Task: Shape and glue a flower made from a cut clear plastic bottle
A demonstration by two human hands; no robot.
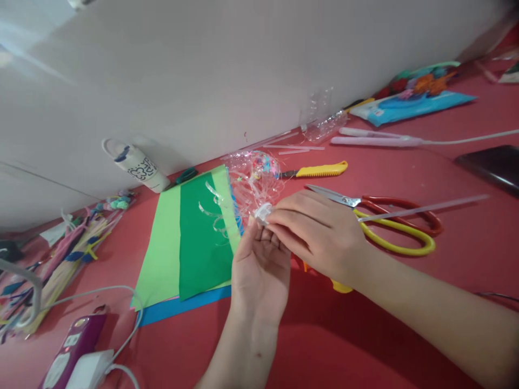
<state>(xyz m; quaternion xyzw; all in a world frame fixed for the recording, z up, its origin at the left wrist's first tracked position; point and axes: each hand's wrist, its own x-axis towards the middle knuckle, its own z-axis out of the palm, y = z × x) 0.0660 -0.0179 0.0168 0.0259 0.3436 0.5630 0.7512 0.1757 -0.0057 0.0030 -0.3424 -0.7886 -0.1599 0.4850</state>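
Observation:
My left hand [259, 270] and my right hand [320, 229] meet over the red table, both pinching the white neck of a clear plastic bottle piece [255, 181] cut into curling strips, with coloured bits inside. The strips spread over a stack of green and blue paper sheets [190, 243]. Just right of my right hand lie scissors [389, 216] with red and yellow handles. A yellow utility knife [320, 170] lies behind the plastic piece.
A white cylinder with black print [140, 165] leans by the wall. Pipe cleaners [65, 259] pile at left. A purple device [73, 346] and white charger sit near left. A clear stick [425, 208], a white tool with cord [377, 140], craft packets [409, 102] and a dark phone [492, 165] lie at right.

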